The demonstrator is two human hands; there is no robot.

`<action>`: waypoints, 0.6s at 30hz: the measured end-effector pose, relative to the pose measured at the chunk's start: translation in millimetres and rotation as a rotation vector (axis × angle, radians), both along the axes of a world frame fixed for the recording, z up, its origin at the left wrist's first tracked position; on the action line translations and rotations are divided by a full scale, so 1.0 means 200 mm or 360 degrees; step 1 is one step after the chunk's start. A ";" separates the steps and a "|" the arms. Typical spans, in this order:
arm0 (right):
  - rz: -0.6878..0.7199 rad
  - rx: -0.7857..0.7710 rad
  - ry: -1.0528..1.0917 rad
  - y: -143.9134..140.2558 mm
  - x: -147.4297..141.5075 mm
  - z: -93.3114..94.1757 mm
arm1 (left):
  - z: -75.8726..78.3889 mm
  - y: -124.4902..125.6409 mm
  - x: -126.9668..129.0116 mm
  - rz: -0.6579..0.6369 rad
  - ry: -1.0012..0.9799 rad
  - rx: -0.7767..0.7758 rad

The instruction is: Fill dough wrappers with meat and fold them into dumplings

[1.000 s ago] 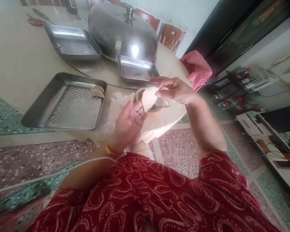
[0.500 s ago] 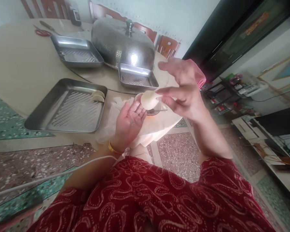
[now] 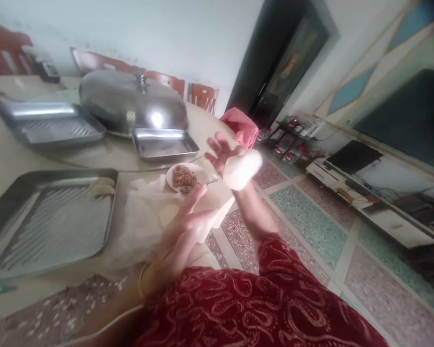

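A pale dough wrapper (image 3: 242, 169), smeared by motion, is up at my right hand (image 3: 219, 153), past the table edge. It covers the palm and thumb side, and my other fingers stick out spread behind it. The exact grip is hidden. My left hand (image 3: 181, 236) hovers over the table edge, fingers stretched out with nothing seen in them. Beside it, a round yellowish wrapper (image 3: 167, 215) lies on a whitish sheet (image 3: 137, 226). Just beyond my left fingertips stands a white bowl (image 3: 201, 174) of brown minced filling (image 3: 183, 178), with a utensil handle over its rim.
At left, a large metal tray (image 3: 116, 202) holds folded dumplings (image 3: 103, 186) in its far right corner. Behind are two smaller trays (image 3: 52, 110) (image 3: 166, 155) and a domed metal lid (image 3: 130, 101). Chairs (image 3: 202, 96) stand by the wall. A pink cloth (image 3: 240, 126) hangs at the right.
The view has swung right. My right hand has moved away from my left with the wrapper, which previously lay at my left fingertips. My left hand has turned from palm up. The bowl's filling is now visible.
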State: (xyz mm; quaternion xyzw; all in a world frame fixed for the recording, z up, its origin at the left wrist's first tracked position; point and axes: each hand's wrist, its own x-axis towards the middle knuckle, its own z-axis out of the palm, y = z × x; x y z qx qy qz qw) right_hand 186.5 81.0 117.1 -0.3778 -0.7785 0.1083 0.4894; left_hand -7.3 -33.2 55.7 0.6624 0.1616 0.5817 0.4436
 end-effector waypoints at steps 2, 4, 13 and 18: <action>-0.0028 -0.0097 -0.0006 0.03 -0.06 0.00 | -0.02 0.01 -0.01 0.0026 -0.0023 -0.0013; 0.0020 -0.0202 0.0016 0.04 -0.11 0.02 | -0.04 0.02 -0.02 0.0047 -0.0060 -0.0010; 0.0649 -0.0806 0.0923 -0.01 -0.19 0.07 | 0.03 -0.03 0.01 0.0015 -0.0400 -0.0438; 0.0892 -0.0872 0.1004 -0.02 -0.13 0.07 | 0.09 0.00 0.03 0.0087 -0.0622 -0.0475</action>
